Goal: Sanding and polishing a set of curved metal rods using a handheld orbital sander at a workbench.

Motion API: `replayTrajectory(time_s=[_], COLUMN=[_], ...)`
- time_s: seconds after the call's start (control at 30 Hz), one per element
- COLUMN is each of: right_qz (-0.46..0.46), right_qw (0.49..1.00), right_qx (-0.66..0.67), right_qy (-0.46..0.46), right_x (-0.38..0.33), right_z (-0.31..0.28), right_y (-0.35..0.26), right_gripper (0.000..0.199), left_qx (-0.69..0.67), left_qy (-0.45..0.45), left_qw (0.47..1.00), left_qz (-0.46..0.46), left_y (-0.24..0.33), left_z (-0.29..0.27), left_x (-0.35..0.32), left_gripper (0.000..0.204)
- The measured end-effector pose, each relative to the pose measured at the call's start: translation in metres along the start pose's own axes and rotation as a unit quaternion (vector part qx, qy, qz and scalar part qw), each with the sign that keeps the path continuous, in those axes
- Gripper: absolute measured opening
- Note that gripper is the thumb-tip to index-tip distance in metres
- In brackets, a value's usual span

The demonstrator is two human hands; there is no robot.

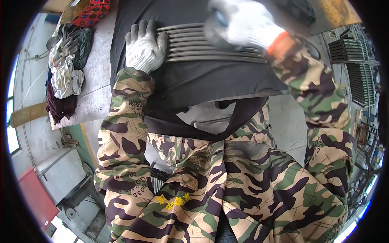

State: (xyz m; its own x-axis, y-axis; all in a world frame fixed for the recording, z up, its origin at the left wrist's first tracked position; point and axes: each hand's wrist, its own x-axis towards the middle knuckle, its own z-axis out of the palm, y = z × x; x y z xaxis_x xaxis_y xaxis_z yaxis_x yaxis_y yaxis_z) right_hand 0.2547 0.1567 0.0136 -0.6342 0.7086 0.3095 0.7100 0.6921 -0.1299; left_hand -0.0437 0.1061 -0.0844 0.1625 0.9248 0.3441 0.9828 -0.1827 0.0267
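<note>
Rods: I see a flat row of thin grey metal rods (210, 44) in the upper centre of the frame, lying side by side on a dark mat (210, 83); their long axis runs left to right, bowed a little by the lens.
Left hand: my left hand (144, 47), in a white knit glove, sits at the rods' left ends, upper left of centre; palm down, fingers spread flat and pointing up the frame; it is open and pressing, not gripping; the fingertip side butts against the rod ends.
Right hand: my right hand (237, 22), white glove with an orange cuff, is at the top centre, over the rods' middle to right stretch; it is blurred; it looks curled, but I cannot tell whether it grips anything.
Nearer hand: both touch or overlie the rods; the left is at the ends, the right on the span.
Arms: both camouflage sleeves rise from the lower edge; the right forearm crosses the rods' right ends.
Around: a heap of rags (65, 69) on the bench (97, 73) at upper left; dark racks (356, 69) at the right rim.
</note>
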Motion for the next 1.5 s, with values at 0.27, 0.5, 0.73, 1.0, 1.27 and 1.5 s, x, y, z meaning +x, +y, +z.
replayTrajectory(time_s=[0.27,0.5,0.73,1.0,1.27,1.5], right_qz=[0.010,0.039,-0.007,0.007,-0.003,0.002], right_qw=[1.000,0.998,1.000,1.000,1.000,0.999], right_qx=[-0.005,-0.003,-0.007,-0.005,-0.017,-0.033], right_qy=[-0.018,-0.039,0.014,-0.024,0.021,0.005], right_x=[-0.038,-0.032,-0.029,-0.032,-0.032,-0.035], right_z=[-0.020,-0.016,-0.017,-0.018,-0.017,-0.022], right_y=[0.009,0.014,0.010,0.011,0.014,0.002], right_gripper=[0.030,0.027,0.024,0.026,0.026,0.027], left_qx=[0.007,0.037,0.008,0.079,-0.024,0.016], left_qy=[-0.063,-0.024,0.078,-0.042,-0.068,0.083], left_qw=[0.998,0.999,0.996,0.996,0.997,0.994], left_qz=[-0.025,0.015,0.045,-0.020,-0.007,0.065], left_y=[-0.007,-0.006,-0.004,-0.003,0.004,0.003], left_z=[0.003,0.001,-0.002,-0.001,-0.013,-0.005], left_x=[0.009,-0.007,-0.025,-0.009,-0.026,-0.025], left_gripper=[0.059,0.052,0.045,0.058,0.060,0.054])
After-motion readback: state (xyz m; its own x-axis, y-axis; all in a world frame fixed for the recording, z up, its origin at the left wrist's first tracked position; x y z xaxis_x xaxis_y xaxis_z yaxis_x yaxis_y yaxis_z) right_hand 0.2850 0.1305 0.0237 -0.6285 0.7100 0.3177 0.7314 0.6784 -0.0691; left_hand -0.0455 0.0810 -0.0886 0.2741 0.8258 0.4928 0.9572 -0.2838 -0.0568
